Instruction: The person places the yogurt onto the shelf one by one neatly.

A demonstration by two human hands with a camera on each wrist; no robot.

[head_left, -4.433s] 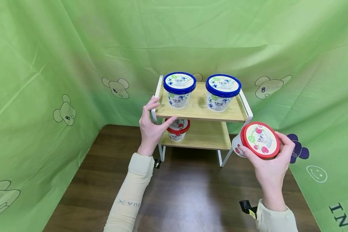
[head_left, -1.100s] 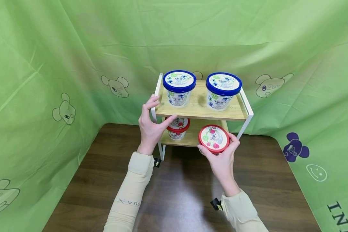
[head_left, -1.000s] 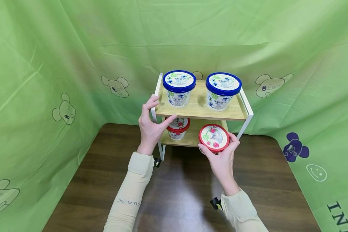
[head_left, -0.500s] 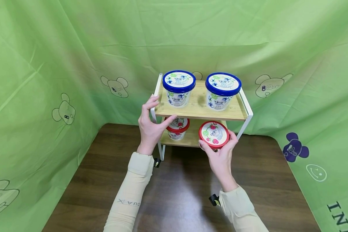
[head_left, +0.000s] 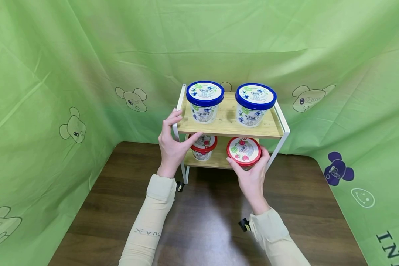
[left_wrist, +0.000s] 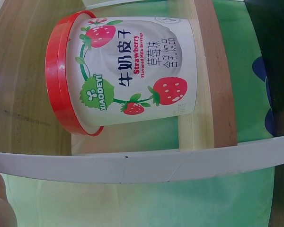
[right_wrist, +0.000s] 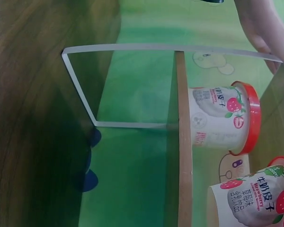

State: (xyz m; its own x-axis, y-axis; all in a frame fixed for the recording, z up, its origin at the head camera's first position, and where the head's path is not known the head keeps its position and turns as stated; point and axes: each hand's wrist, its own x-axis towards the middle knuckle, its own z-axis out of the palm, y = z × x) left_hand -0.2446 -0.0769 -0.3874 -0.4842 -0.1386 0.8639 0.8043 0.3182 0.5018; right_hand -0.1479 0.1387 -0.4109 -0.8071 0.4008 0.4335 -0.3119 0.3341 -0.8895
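Observation:
My right hand holds a red-lidded strawberry milk tub at the right front of the lower shelf. In the right wrist view this tub is tilted, its base seemingly a little off the board. A matching strawberry tub stands upright at the left of that shelf; the left wrist view shows its label. My left hand grips the left end of the two-tier rack, fingers at the white side frame and thumb by the upper board's front edge.
Two blue-lidded blueberry tubs, left and right, stand on the upper shelf directly above. White metal legs bound the rack's sides. Green printed cloth hangs behind and around the brown wood-grain surface.
My right hand has brought the strawberry tub from outside the rack's right side leftward, then forward into the lower tier. My left hand keeps its grip on the rack.

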